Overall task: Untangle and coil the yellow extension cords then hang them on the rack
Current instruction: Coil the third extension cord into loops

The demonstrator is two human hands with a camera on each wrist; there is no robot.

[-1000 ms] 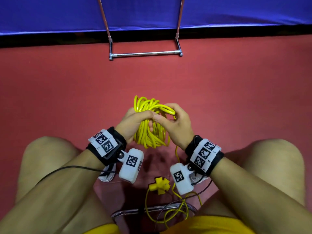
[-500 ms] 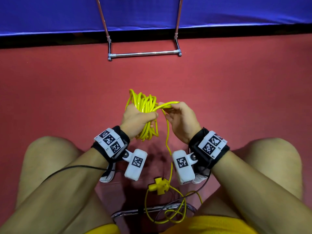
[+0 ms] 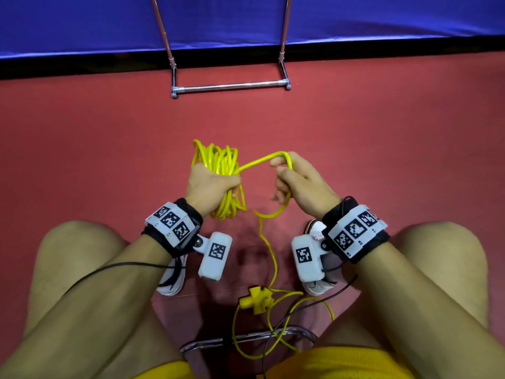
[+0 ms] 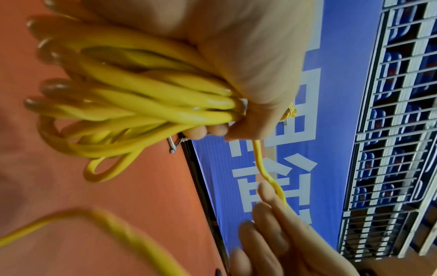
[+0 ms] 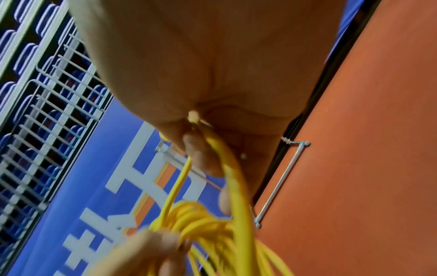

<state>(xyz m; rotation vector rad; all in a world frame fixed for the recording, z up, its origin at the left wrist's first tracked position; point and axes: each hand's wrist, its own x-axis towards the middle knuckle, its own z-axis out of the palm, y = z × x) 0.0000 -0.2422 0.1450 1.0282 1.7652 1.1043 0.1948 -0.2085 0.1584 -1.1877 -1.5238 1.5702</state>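
Note:
My left hand (image 3: 210, 183) grips a bundle of yellow cord coils (image 3: 218, 160) around its middle; the wrist view shows the loops (image 4: 132, 104) fanning out from my fist. A single strand (image 3: 257, 161) runs from the bundle to my right hand (image 3: 295, 179), which holds it looped over the curled fingers (image 5: 201, 155). From there the cord hangs down to the floor, past a yellow multi-outlet plug (image 3: 257, 296) between my feet, and ends in loose loops (image 3: 276, 337). The metal rack's base bar (image 3: 229, 87) stands ahead on the red floor.
I sit with bare knees on either side of a chair's chrome frame (image 3: 246, 339). A blue banner (image 3: 246, 20) with a black base strip closes off the far side. A metal fence (image 4: 390, 130) stands behind it. Black sensor cables trail from both wrists.
My hands have drawn apart: the right one moved right, pulling a strand out of the bundle. The left hand rose slightly with the coils.

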